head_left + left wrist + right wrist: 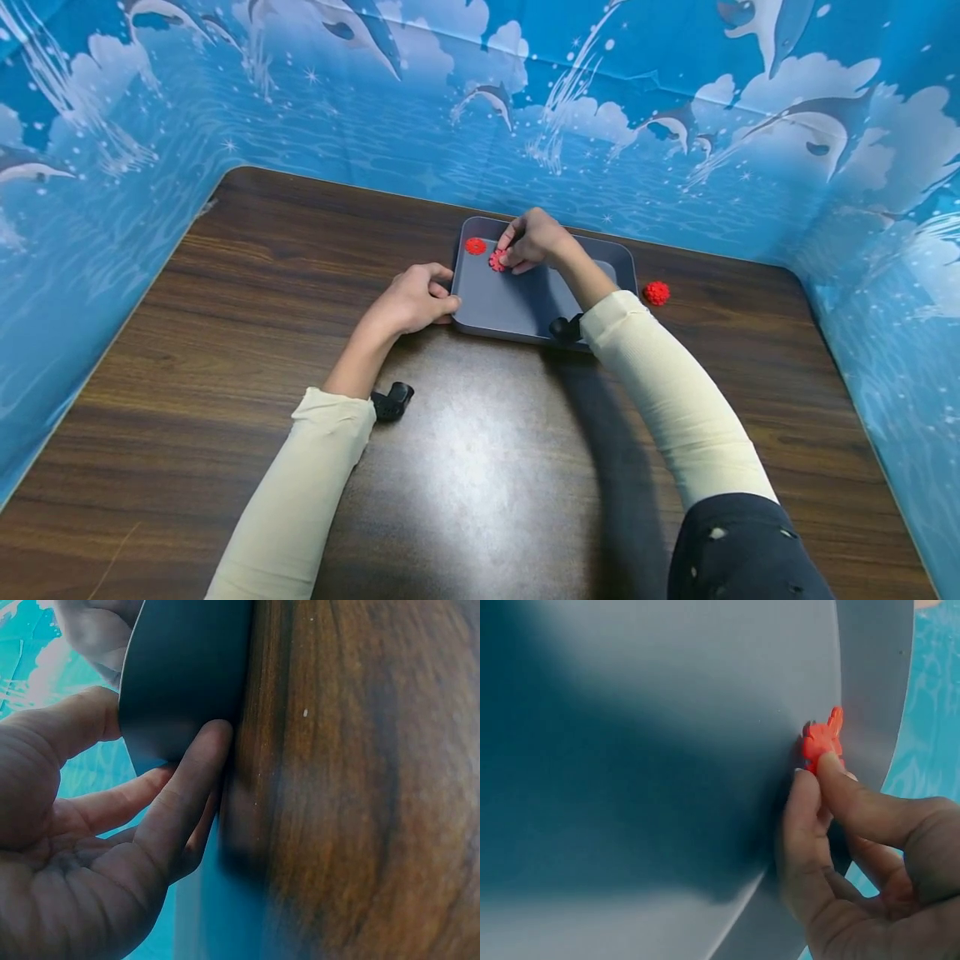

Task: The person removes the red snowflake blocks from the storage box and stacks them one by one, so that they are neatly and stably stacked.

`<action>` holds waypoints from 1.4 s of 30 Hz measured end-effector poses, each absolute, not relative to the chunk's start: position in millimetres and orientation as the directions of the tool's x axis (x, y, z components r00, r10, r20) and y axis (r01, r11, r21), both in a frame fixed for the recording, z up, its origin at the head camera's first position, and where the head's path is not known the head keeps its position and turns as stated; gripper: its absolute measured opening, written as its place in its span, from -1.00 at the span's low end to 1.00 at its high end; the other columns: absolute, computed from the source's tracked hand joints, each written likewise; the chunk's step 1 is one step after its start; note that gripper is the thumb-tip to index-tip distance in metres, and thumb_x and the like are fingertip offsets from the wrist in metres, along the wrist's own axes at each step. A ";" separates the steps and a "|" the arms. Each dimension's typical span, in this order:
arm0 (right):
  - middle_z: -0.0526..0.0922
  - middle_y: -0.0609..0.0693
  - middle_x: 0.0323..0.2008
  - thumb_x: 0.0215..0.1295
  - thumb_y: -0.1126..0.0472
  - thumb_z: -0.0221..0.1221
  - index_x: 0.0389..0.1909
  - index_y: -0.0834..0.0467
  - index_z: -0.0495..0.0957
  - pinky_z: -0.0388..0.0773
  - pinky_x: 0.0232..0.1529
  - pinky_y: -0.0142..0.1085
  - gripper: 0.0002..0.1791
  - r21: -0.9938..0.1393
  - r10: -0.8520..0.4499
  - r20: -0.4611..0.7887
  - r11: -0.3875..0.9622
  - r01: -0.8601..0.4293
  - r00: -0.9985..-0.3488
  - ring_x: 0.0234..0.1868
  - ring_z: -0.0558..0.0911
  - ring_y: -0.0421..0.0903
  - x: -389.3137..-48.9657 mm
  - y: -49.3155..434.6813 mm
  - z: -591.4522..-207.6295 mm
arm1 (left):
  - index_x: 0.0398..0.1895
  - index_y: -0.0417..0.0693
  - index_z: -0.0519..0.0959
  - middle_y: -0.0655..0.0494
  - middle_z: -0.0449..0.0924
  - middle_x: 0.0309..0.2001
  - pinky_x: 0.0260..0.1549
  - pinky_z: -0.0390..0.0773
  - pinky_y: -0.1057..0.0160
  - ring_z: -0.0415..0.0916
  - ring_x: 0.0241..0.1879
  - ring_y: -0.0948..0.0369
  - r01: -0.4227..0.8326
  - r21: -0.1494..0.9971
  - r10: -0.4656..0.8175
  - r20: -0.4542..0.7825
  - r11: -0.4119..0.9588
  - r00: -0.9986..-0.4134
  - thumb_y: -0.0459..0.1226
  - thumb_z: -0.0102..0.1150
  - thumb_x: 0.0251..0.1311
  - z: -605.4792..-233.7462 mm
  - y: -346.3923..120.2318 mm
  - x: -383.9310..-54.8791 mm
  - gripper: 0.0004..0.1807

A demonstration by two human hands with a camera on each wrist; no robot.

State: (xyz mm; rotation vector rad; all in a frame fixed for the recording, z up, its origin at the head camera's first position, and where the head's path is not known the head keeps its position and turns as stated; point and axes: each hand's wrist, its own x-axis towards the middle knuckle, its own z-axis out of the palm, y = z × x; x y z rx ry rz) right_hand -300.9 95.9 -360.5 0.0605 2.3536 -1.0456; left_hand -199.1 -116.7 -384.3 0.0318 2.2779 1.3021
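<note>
A shallow grey tray (498,304) stands on the table. My left hand (412,302) holds its near left corner. In the left wrist view one fingertip (105,712) lies at the tray's rim, another low on its outer wall (184,660). Over the tray's left part, my right hand (536,239) pinches a red notched disc (497,261) between thumb and fingers. The right wrist view shows this disc (822,742) tilted close over the tray floor, partly covered by the fingertips. A second red disc (476,246) lies flat in the tray's far left corner.
Right of the tray, a clump of red notched pieces (656,292) sits on the dark wooden table (300,275). A blue dolphin-print curtain (420,125) hangs along the table's far edge and sides. The right forearm (660,375) crosses the tray's near right edge.
</note>
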 end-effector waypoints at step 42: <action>0.80 -0.16 -0.32 0.64 0.23 0.19 0.29 0.24 0.49 0.82 -0.02 -0.27 -0.67 -0.605 0.012 -0.633 0.616 0.504 -0.774 -0.25 0.82 -0.25 -286.2 313.4 -324.5 | 0.65 -0.19 0.25 -0.24 0.62 0.19 0.23 0.74 0.01 0.78 0.11 -0.09 -0.255 0.818 0.279 -0.442 0.516 -0.852 -0.31 0.18 0.57 -384.4 -117.7 -201.3 -0.33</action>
